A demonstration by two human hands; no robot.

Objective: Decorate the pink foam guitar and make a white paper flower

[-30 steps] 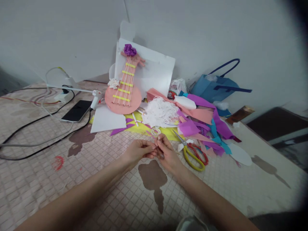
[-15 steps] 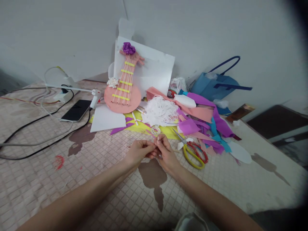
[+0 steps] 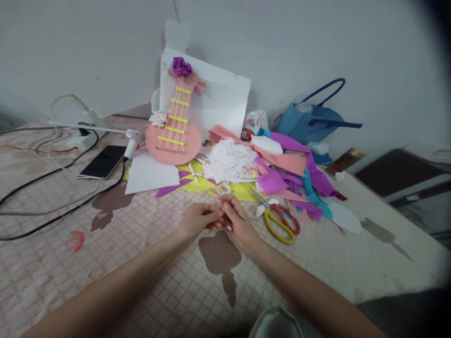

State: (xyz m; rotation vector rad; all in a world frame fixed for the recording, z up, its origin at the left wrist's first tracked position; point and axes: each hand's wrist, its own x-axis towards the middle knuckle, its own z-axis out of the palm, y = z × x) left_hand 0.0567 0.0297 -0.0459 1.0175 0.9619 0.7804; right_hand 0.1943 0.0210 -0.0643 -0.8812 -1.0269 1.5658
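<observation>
My left hand [image 3: 201,218] and my right hand [image 3: 237,222] meet above the tabletop, fingertips pinched together. Whatever lies between them is too small to make out. Just beyond the fingers is a small clear ring-shaped spool [image 3: 223,188]. To the right lie scissors [image 3: 278,218] with one yellow and one red handle, blades pointing away to the left. Behind the hands sits a tangled heap of white string [image 3: 230,160]. A pink paper guitar [image 3: 174,141] with yellow frets, white strings and a purple paper flower [image 3: 181,66] leans against a white foam board [image 3: 220,94].
A hot glue gun [image 3: 131,143] stands left of the guitar beside a phone [image 3: 103,161]. Black and white cables run along the left side. Purple, pink and blue paper scraps [image 3: 273,182] pile up on the right, before a blue bag [image 3: 306,123]. A white board [image 3: 152,172] lies flat.
The whole scene has shifted slightly left in view as the head turned. Both hands stay pinched together with only slight finger movement.
</observation>
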